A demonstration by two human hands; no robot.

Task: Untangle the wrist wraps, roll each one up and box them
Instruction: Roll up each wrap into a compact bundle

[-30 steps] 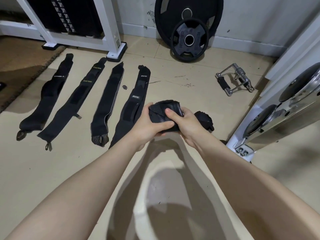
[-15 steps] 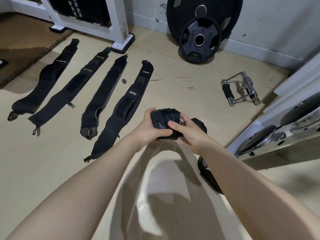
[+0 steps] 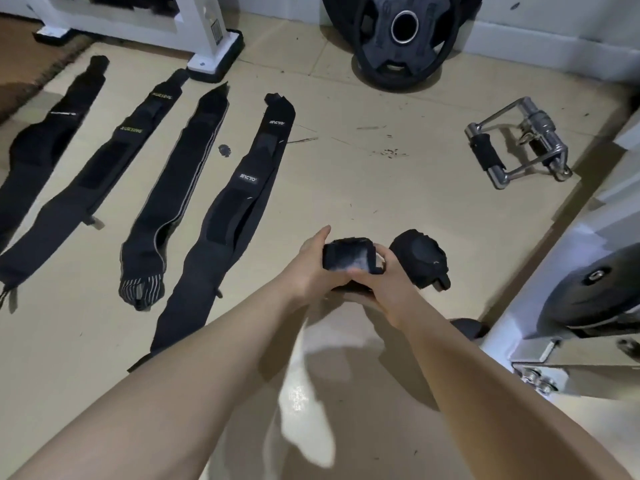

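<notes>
Both hands hold a rolled black wrist wrap above the floor. My left hand grips its left side with the thumb raised, and my right hand pinches its right end. On the floor just right of them lies another rolled black wrap. Several black wraps lie flat, side by side on the left: one with white lettering, a grey-edged one, one with green lettering and a far-left one. No box is in view.
Black weight plates lean on the back wall. A metal cable handle lies at the right. A white machine frame with plates fills the right edge, and a white rack foot stands at the back left beside a brown mat.
The view has tilted and shifted, so the hands and roll sit lower in frame. My left thumb has lifted off the roll, and the second roll on the floor now shows fully.
</notes>
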